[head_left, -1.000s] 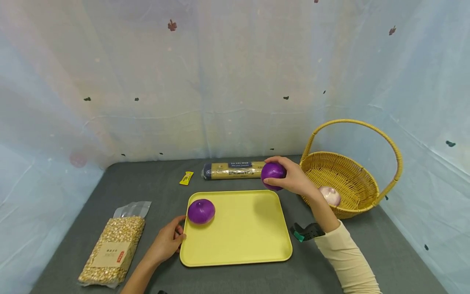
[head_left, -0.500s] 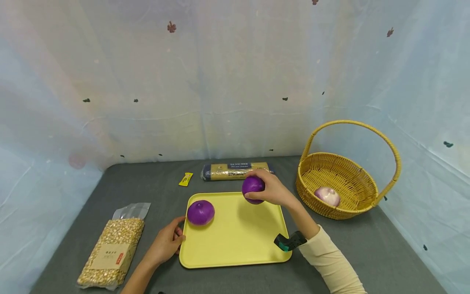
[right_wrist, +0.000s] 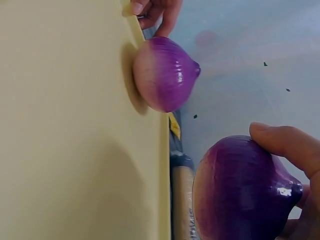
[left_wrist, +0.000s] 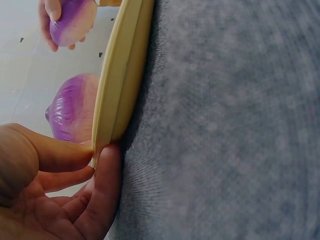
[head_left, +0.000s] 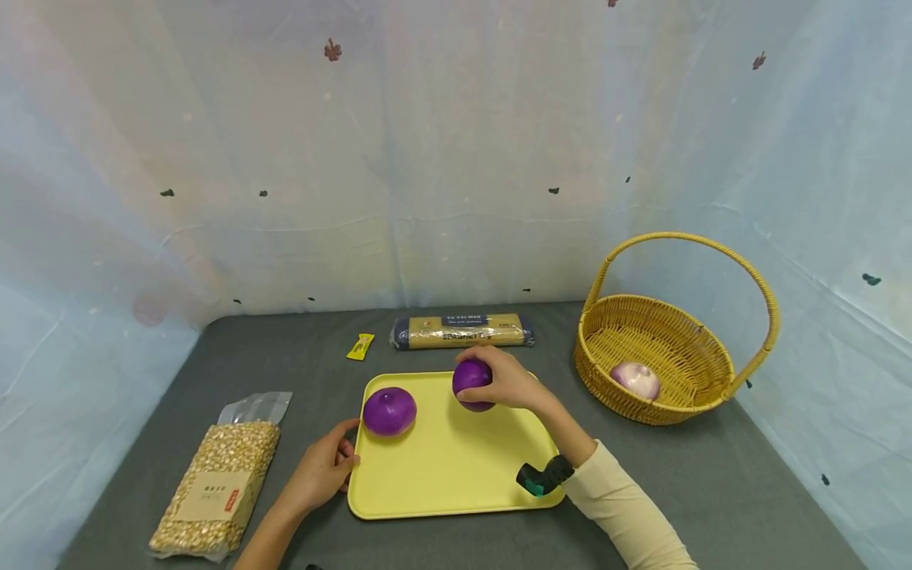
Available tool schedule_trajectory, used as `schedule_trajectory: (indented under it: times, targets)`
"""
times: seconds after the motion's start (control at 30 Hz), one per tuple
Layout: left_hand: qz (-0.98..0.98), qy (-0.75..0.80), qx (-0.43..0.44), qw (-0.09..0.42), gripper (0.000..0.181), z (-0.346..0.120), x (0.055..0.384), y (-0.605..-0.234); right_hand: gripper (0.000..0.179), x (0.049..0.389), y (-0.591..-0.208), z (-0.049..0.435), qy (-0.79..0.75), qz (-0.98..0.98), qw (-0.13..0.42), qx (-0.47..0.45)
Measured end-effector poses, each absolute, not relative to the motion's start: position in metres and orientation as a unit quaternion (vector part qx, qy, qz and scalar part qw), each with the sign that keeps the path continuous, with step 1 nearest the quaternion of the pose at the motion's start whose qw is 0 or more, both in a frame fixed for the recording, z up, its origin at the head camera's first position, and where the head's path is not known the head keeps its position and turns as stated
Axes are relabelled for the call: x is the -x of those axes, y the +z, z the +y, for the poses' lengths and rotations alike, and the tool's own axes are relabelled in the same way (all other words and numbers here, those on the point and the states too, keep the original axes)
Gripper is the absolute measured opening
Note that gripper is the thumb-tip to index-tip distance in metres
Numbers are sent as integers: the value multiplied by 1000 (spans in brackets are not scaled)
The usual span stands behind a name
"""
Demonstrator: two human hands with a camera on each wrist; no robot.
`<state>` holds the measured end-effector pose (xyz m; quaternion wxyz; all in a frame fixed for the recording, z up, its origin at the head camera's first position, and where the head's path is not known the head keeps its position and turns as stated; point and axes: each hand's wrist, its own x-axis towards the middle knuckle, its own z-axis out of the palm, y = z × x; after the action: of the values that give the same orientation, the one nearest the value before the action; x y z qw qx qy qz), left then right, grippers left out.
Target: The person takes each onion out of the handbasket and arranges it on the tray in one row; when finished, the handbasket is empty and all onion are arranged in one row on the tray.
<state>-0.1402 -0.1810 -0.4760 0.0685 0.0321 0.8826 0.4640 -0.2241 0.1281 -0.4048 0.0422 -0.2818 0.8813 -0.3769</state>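
Onion (head_left: 469, 375) hangs over tray (head_left: 435, 475) on grey table (head_left: 306, 364), curtain (head_left: 456, 158) behind.

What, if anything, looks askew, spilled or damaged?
Nothing stands out: one round purple onion sits upright on the yellow rectangular tray, the right hand holds another above that tray, and the clear plastic kernel bag shows no spill.

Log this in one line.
left hand pinches edge of yellow tray; right hand holds purple onion above tray; second onion on tray; third onion in basket
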Motion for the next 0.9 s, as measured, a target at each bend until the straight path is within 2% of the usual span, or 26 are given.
schedule_trajectory:
  times: [0.43, 0.9]
  targets:
    - [882, 466, -31, 70, 51, -181, 141, -477, 54, 229, -422, 114, -368, 884, 57, 282]
    - [881, 467, -31, 69, 51, -181, 140, -475, 53, 226, -435, 101, -357, 881, 104, 291]
